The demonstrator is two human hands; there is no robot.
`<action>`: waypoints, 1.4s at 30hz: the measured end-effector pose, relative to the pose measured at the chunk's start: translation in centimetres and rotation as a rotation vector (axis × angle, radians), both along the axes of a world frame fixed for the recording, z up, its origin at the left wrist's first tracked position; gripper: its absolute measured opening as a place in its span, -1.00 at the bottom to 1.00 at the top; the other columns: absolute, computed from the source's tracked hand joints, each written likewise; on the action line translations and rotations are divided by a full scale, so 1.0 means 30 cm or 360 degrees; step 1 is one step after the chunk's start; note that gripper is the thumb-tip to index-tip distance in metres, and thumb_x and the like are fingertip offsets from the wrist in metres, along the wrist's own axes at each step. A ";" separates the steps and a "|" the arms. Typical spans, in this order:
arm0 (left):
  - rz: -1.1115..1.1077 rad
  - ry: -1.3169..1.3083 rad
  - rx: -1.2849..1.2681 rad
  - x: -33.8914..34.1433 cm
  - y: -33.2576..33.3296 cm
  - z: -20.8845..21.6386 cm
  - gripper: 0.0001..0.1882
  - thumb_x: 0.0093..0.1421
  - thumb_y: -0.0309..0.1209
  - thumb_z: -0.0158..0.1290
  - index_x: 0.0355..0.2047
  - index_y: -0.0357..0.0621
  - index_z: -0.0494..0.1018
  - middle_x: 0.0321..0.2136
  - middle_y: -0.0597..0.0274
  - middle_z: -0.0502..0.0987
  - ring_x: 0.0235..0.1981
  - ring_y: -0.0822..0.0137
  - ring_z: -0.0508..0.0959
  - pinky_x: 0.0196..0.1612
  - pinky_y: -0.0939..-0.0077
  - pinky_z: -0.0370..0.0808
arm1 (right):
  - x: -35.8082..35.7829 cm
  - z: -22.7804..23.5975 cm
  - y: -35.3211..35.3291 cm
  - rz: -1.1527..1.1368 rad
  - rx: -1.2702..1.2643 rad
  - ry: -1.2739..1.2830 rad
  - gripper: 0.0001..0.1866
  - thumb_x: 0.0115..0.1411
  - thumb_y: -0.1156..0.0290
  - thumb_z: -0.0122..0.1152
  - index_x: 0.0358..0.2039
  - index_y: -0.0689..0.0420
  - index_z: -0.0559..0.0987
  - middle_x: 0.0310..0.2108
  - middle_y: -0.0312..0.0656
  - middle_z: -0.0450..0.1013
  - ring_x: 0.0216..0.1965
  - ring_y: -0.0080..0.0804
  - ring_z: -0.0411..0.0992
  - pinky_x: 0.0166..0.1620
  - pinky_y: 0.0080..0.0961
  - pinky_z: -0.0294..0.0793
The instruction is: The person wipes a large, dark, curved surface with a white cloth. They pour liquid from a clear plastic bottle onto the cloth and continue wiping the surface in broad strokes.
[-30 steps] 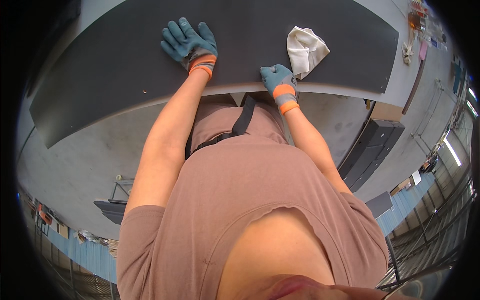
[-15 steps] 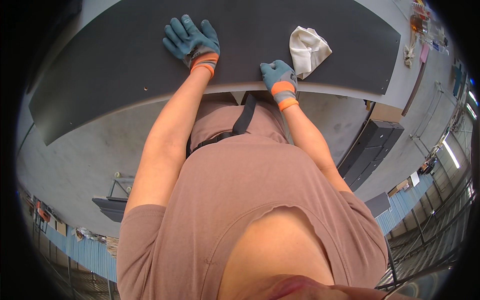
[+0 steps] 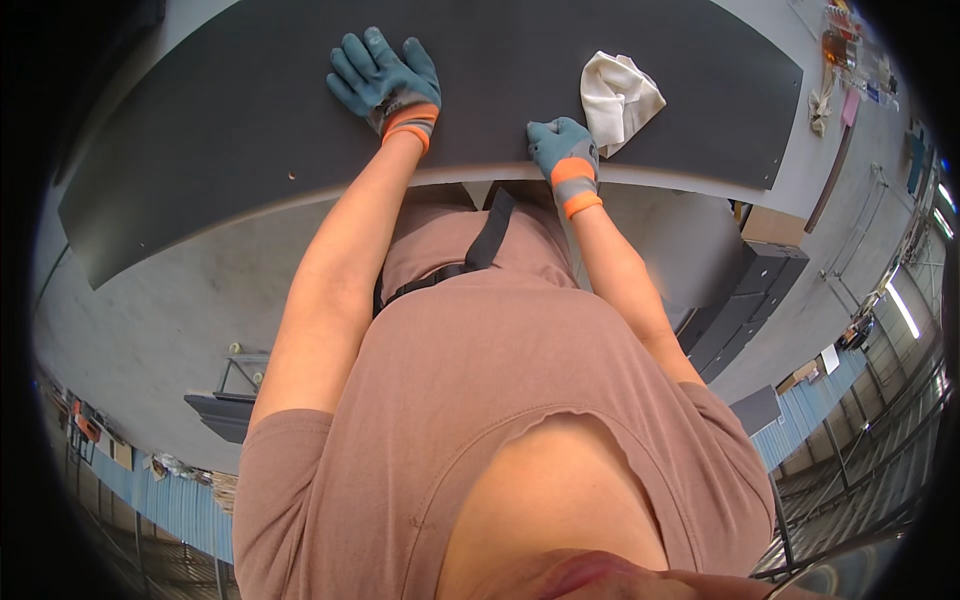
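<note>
A long, flat, dark grey board point(image 3: 250, 110) lies across the work surface. The left hand point(image 3: 385, 80), in a blue-grey glove with an orange cuff, rests flat on the board with fingers spread, grasping nothing. The right hand point(image 3: 562, 150), gloved alike, curls over the board's near edge, gripping it. A crumpled white cloth point(image 3: 618, 98) lies on the board just beside the right hand, on its far side.

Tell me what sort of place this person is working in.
Probably a factory or workshop hall. Both hands, left and right, wear work gloves on a large dark panel; there is a bare concrete floor, and long ceiling lights at the right edge.
</note>
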State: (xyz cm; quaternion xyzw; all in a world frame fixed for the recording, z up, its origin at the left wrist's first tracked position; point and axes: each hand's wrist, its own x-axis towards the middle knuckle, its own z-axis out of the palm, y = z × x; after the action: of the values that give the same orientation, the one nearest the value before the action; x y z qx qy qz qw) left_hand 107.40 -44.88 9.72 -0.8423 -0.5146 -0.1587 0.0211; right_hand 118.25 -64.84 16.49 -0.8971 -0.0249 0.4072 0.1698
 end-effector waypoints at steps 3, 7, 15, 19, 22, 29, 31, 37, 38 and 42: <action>-0.0005 -0.0048 0.0002 0.007 0.001 0.004 -0.39 0.32 0.01 0.05 0.18 -0.20 0.48 0.26 -0.05 0.37 0.34 -0.20 0.29 0.37 -0.27 0.14 | -0.003 -0.013 -0.009 -0.0005 0.0030 -0.0089 -0.64 0.16 0.09 0.29 -0.41 0.19 0.66 -0.46 -0.13 0.65 -0.36 -0.27 0.59 -0.17 -0.32 0.54; -0.0011 -0.0031 -0.0014 0.008 -0.002 0.020 -0.40 0.32 0.00 0.06 0.18 -0.20 0.48 0.26 -0.08 0.38 0.33 -0.21 0.30 0.37 -0.27 0.13 | 0.007 -0.047 -0.054 0.0069 0.0076 -0.0119 -0.67 0.19 0.13 0.31 -0.44 0.18 0.67 -0.49 -0.19 0.65 -0.40 -0.39 0.57 -0.21 -0.40 0.53; 0.0000 0.0008 -0.0060 -0.004 -0.005 0.007 -0.37 0.34 0.02 0.00 0.23 -0.19 0.45 0.30 -0.06 0.34 0.36 -0.18 0.26 0.40 -0.24 0.09 | 0.250 0.076 -0.086 0.1352 0.0524 -0.1734 -0.48 0.15 -0.08 0.37 -0.03 0.04 0.67 0.18 -0.11 0.50 0.17 -0.02 0.40 0.19 0.11 0.29; 0.0005 0.0018 -0.0031 0.013 -0.008 0.001 -0.36 0.35 0.04 -0.03 0.23 -0.19 0.46 0.30 -0.05 0.34 0.36 -0.16 0.26 0.41 -0.23 0.08 | 0.294 -0.126 -0.174 0.1414 0.0355 -0.1776 -0.33 0.19 -0.09 0.29 0.21 0.02 0.51 0.37 -0.08 0.27 0.32 0.03 0.22 0.28 0.21 0.15; 0.0044 -0.0024 -0.0083 -0.005 -0.004 -0.006 -0.38 0.31 0.00 0.07 0.22 -0.15 0.46 0.29 -0.06 0.37 0.36 -0.20 0.27 0.39 -0.27 0.09 | 0.102 -0.030 0.027 0.1537 -0.0132 -0.1474 -0.25 0.13 -0.14 0.28 0.28 -0.12 0.40 0.29 -0.12 0.26 0.31 -0.04 0.20 0.31 0.22 0.13; -0.0107 -0.0267 -0.0156 -0.002 0.000 -0.031 -0.32 0.32 0.06 0.06 0.27 -0.17 0.42 0.34 -0.10 0.32 0.43 -0.23 0.18 0.46 -0.25 -0.01 | -0.228 -0.156 0.108 0.1644 0.0783 -0.1364 -0.14 0.17 -0.11 0.26 0.42 0.00 0.36 0.52 -0.12 0.10 0.56 0.04 -0.07 0.51 0.32 -0.20; -0.0105 -0.0282 -0.0144 -0.009 -0.001 -0.040 -0.30 0.32 0.07 0.07 0.28 -0.17 0.39 0.35 -0.12 0.31 0.43 -0.24 0.17 0.46 -0.26 -0.02 | -0.131 -0.099 0.040 0.1395 0.0553 -0.1336 -0.15 0.13 -0.10 0.27 0.40 -0.02 0.35 0.40 -0.10 0.23 0.44 0.02 0.12 0.43 0.26 0.03; -0.0052 -0.0256 -0.0048 -0.021 -0.005 -0.054 -0.35 0.34 0.08 0.07 0.29 -0.04 0.40 0.36 -0.09 0.34 0.42 -0.24 0.22 0.44 -0.28 0.02 | 0.446 -0.047 -0.301 0.0938 -0.0559 -0.1667 -0.39 0.15 0.12 0.17 0.19 0.12 0.42 -0.02 -0.10 0.37 0.07 -0.08 0.36 0.06 0.01 0.35; -0.0060 -0.0248 -0.0043 -0.005 -0.009 -0.052 -0.37 0.36 0.07 0.06 0.29 -0.03 0.41 0.36 -0.07 0.35 0.42 -0.23 0.24 0.44 -0.28 0.03 | 0.530 -0.128 -0.367 0.0905 -0.0518 -0.2070 -0.39 0.15 0.09 0.18 0.16 0.13 0.43 -0.03 -0.10 0.38 0.08 -0.09 0.36 0.05 0.00 0.36; -0.0049 -0.0260 -0.0040 0.002 -0.011 -0.037 -0.42 0.37 0.02 0.05 0.26 -0.04 0.43 0.35 -0.06 0.36 0.41 -0.22 0.26 0.43 -0.27 0.06 | 0.488 0.015 -0.012 0.0665 -0.0559 -0.1456 -0.51 0.09 0.03 0.25 -0.04 0.03 0.52 -0.06 -0.13 0.41 0.04 -0.10 0.38 0.00 0.02 0.35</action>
State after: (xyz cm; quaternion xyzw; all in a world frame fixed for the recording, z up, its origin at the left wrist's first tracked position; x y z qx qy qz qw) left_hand 107.47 -45.21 8.62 -0.8346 -0.5035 -0.2208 -0.0340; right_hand 132.88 -65.19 16.94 -0.9738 -0.2059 -0.0024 -0.0959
